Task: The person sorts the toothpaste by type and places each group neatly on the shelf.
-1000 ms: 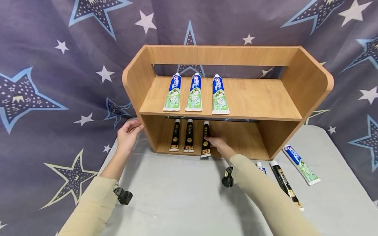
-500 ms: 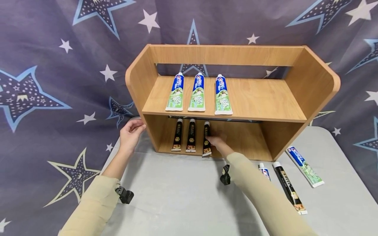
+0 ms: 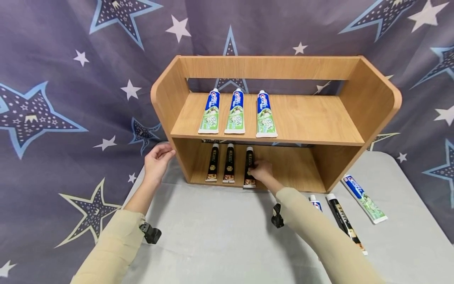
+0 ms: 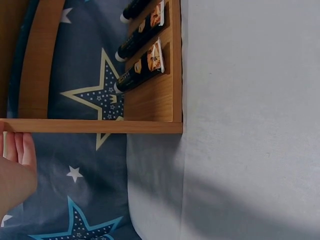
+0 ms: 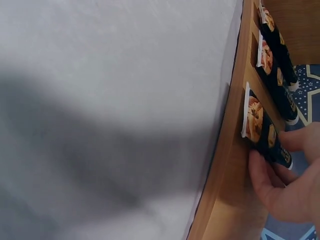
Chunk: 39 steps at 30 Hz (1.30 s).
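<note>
My right hand (image 3: 263, 171) is in the lower compartment of the wooden shelf (image 3: 315, 120), pinching a black toothpaste tube (image 3: 249, 167). In the right wrist view the thumb lies on one side of this tube (image 5: 260, 122) and curled fingers on the other; its flat end is by the shelf's front edge. To its left lie two more black toothpaste tubes (image 3: 229, 163), apart from it and roughly parallel. Against the outside of the shelf's left side panel rests my left hand (image 3: 157, 161), holding nothing; its fingertips (image 4: 27, 147) meet the panel in the left wrist view.
Three blue-and-green toothpaste tubes (image 3: 235, 112) lie on the upper shelf. Right of the unit, another blue-and-green tube (image 3: 365, 200) and black tubes (image 3: 345, 221) lie on the grey tabletop (image 3: 213, 232). My right sleeve partly hides a further blue-capped-label tube (image 3: 315, 202). A starry curtain hangs behind.
The black tube in my right hand has turned slightly straighter and its flat end sits a little farther back. My left hand stays at the side panel. The head view has shifted slightly.
</note>
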{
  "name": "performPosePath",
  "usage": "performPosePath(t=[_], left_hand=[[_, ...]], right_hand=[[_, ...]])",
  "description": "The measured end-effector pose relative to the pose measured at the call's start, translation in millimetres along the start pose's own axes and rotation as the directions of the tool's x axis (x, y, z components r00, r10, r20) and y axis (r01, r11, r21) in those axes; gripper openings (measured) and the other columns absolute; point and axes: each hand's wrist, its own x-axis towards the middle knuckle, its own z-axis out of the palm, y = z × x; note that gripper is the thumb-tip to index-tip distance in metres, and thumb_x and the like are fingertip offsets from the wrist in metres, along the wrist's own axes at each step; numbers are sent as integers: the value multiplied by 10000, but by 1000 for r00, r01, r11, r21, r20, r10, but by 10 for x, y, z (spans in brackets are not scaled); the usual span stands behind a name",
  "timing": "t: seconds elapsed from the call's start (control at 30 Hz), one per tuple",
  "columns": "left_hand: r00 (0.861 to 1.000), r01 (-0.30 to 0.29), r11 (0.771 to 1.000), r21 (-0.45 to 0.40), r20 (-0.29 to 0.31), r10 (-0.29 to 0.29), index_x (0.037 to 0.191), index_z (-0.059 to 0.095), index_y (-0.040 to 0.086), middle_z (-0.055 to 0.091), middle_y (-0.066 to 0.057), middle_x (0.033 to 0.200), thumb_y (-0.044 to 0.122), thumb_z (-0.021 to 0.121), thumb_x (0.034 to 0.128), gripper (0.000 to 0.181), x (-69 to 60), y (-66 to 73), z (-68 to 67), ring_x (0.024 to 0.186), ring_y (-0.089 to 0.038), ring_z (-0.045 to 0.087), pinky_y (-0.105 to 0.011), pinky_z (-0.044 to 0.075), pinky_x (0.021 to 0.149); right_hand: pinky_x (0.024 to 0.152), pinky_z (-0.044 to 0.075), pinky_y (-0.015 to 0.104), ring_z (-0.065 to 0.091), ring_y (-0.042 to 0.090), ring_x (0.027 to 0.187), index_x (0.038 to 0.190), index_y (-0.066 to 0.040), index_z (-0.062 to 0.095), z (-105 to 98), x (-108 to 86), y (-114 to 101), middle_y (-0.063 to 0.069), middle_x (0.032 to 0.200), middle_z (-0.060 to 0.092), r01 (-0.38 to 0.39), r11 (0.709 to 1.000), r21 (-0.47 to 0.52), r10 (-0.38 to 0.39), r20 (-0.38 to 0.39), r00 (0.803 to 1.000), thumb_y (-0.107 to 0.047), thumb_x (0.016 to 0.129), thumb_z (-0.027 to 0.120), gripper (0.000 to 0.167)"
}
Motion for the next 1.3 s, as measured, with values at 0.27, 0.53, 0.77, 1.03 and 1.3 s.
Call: performPosePath(t=[0.27, 0.53, 0.77, 1.03, 1.3], left_hand=[[1000, 14, 1000, -7, -11, -14, 974, 615, 34, 628, 230, 765, -54, 635, 848, 155, -5, -54, -17, 750, 69, 607, -58, 519, 725], [1000, 20, 999, -34, -16, -20, 922, 625, 88, 639, 223, 765, -59, 627, 853, 162, -30, -74, -32, 744, 65, 606, -62, 526, 721], [999, 31, 999, -20, -12, -32, 992, 614, 24, 629, 232, 763, -49, 630, 859, 153, -26, -73, -20, 751, 70, 608, -60, 524, 723], [1000, 7, 1000, -29, -16, -8, 960, 615, 57, 627, 229, 763, -51, 626, 857, 150, -10, -44, 3, 744, 65, 603, -63, 525, 719], [1000, 9, 1000, -17, -12, -9, 994, 615, 34, 623, 244, 769, -47, 626, 858, 159, -8, -22, 10, 758, 79, 606, -56, 521, 727]], right_hand=[[826, 552, 337, 668, 288, 951, 1095, -62, 683, -148, -161, 87, 127, 1047, 717, -68, 994, 84, 56, 139, 989, -353, 821, 714, 401], [626, 534, 220, 690, 234, 745, 1085, 29, 668, -732, -829, -89, 142, 904, 724, -51, 978, 201, 5, 224, 975, -186, 857, 669, 313], [690, 598, 346, 698, 306, 767, 1093, 53, 644, -923, -1050, 139, 194, 965, 705, -133, 947, 291, 44, 291, 956, -148, 899, 644, 280], [661, 583, 304, 665, 224, 759, 1096, 73, 635, -1244, -1273, 397, 202, 959, 702, -61, 965, 254, -2, 240, 971, -149, 891, 656, 303], [627, 514, 180, 633, 130, 805, 1078, 51, 651, -1551, -1490, 653, 177, 947, 708, -28, 987, 156, 2, 163, 987, -183, 889, 670, 302]])
